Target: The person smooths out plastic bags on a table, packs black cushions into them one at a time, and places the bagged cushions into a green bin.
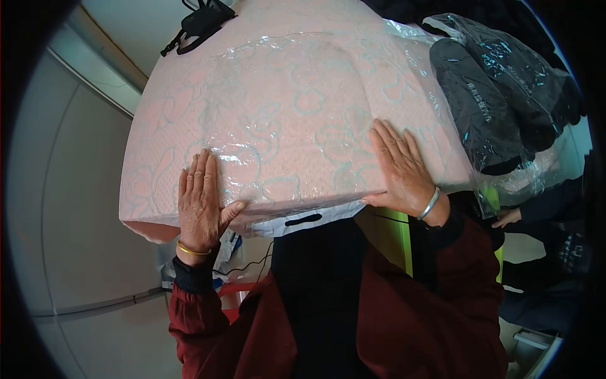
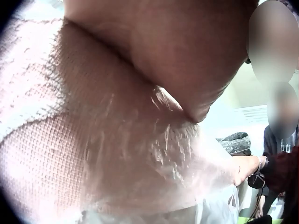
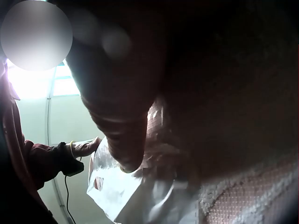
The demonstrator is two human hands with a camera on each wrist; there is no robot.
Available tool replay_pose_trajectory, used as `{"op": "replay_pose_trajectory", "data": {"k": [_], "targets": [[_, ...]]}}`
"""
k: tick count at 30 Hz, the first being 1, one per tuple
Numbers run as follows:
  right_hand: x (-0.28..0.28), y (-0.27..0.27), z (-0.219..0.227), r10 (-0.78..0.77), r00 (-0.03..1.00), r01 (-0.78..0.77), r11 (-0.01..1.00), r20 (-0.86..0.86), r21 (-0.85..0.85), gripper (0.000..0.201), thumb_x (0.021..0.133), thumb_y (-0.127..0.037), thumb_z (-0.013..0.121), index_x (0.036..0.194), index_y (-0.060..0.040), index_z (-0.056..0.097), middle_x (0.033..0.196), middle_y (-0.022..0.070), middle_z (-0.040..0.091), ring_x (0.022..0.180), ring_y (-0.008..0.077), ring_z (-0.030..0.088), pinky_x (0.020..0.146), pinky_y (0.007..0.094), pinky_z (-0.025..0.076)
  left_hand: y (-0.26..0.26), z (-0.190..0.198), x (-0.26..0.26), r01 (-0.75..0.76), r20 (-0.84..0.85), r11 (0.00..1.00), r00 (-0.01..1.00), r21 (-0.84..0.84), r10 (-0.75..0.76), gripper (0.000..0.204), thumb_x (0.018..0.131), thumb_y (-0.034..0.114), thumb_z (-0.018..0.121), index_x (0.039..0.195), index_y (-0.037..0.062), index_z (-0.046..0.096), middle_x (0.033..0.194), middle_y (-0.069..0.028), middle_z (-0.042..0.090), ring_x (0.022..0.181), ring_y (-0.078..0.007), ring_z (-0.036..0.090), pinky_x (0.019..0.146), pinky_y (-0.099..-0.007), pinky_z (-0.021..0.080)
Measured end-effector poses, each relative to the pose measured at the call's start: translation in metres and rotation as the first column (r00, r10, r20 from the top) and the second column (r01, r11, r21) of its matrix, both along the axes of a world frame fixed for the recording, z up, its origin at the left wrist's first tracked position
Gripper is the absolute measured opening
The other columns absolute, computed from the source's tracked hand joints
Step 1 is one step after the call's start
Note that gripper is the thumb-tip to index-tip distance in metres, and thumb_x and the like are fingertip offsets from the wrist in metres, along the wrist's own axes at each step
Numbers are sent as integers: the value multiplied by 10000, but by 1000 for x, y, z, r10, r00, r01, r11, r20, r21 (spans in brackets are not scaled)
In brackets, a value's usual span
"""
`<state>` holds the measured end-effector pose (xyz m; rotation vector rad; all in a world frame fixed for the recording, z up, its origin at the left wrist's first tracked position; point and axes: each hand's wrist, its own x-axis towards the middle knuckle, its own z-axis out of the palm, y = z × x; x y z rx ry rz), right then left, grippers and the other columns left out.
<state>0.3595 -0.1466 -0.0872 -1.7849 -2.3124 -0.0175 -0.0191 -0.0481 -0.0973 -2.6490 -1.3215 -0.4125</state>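
A broad pink fabric (image 1: 151, 126) with a pale blue looping pattern spreads in front of me. Shiny clear plastic (image 1: 238, 156) overlies its middle, and a white bag edge (image 1: 271, 228) with a handle slot hangs at the front. My left hand (image 1: 201, 205) lies flat near the front left, fingers pointing away and thumb spread toward the middle. On the right side, my right hand (image 1: 404, 174) rests with straight fingers on the surface, its thumb along the front edge. In the wrist views, the mesh-textured fabric (image 2: 42, 163) and crinkled plastic (image 3: 159, 186) show close under the hands.
Dark padded items (image 1: 476, 104) in clear plastic lie at the right. A black strapped device (image 1: 205, 25) sits at the far left. Another person's hand (image 1: 507, 218) shows at the right edge. Pale panels (image 1: 95, 189) stand left; a black cable (image 1: 246, 268) hangs below.
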Motion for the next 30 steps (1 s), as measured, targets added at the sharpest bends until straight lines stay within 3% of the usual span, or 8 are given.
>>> {"op": "replay_pose_trajectory", "data": {"k": [7, 12, 15, 18, 20, 22, 26, 30], "targets": [[-11, -50, 8, -6, 1000, 6, 1000, 0, -15, 1135, 686, -423, 828, 1511, 61, 218, 1579, 245, 235, 1483, 390, 209, 1190, 554, 154, -38, -7, -12, 27, 69, 999, 997, 35, -29, 1008, 862, 768, 435, 1460, -41, 384, 1506, -221, 404, 1422, -385, 350, 1162, -536, 227], [-11, -82, 16, 9, 999, -11, 1000, -44, -29, 1105, 668, -367, 857, 1491, 65, 260, 1561, 247, 261, 1474, 395, 219, 1167, 590, 187, -66, -18, -28, 62, 143, 997, 987, 54, -69, 971, 867, 730, 484, 1459, -34, 395, 1501, -215, 414, 1419, -384, 357, 1160, -542, 230], [-5, -71, 30, 97, 984, -81, 991, -148, 110, 1013, 768, -447, 760, 1490, 69, 270, 1560, 266, 264, 1474, 405, 225, 1181, 544, 196, -63, -13, -26, 83, 211, 991, 972, 104, -104, 952, 862, 694, 532, 1460, -34, 395, 1503, -215, 410, 1420, -387, 353, 1160, -543, 230], [-19, -39, 40, 146, 980, -125, 981, -136, 148, 1008, 769, -464, 754, 1481, 72, 282, 1552, 262, 283, 1471, 405, 234, 1181, 536, 205, -68, 14, 7, 82, 322, 985, 938, 150, -127, 938, 853, 652, 586, 1461, -35, 393, 1509, -217, 399, 1421, -393, 345, 1162, -545, 228], [-33, -15, 40, 182, 975, -159, 972, -128, 173, 1006, 770, -473, 750, 1476, 74, 289, 1548, 261, 292, 1469, 405, 239, 1181, 531, 209, -67, 30, 50, 202, 381, 979, 903, 26, -196, 924, 844, 598, 634, 1457, -47, 386, 1514, -235, 378, 1418, -406, 340, 1160, -552, 229], [-45, 10, 22, 216, 971, -197, 965, -101, 171, 1032, 763, -526, 740, 1471, 76, 293, 1550, 258, 282, 1463, 404, 246, 1179, 543, 214, -66, 29, 95, 293, 395, 956, 877, 11, -274, 920, 857, 585, 624, 1456, -65, 369, 1513, -256, 365, 1415, -411, 342, 1160, -547, 234], [-43, 22, 1, 221, 973, -213, 970, -64, 114, 1046, 756, -546, 735, 1467, 80, 291, 1554, 263, 272, 1469, 398, 237, 1188, 527, 199, -49, 4, 128, 291, 257, 956, 927, -41, -271, 934, 882, 627, 554, 1464, -74, 346, 1535, -257, 335, 1434, -406, 312, 1172, -500, 236], [-26, 17, 3, 195, 979, -194, 981, -55, 22, 1083, 738, -574, 733, 1472, 80, 279, 1563, 264, 255, 1479, 392, 216, 1199, 514, 173, -35, 4, 99, 224, 89, 972, 972, -67, -218, 941, 905, 665, 479, 1463, -80, 342, 1530, -262, 339, 1434, -406, 313, 1171, -510, 234]]}}
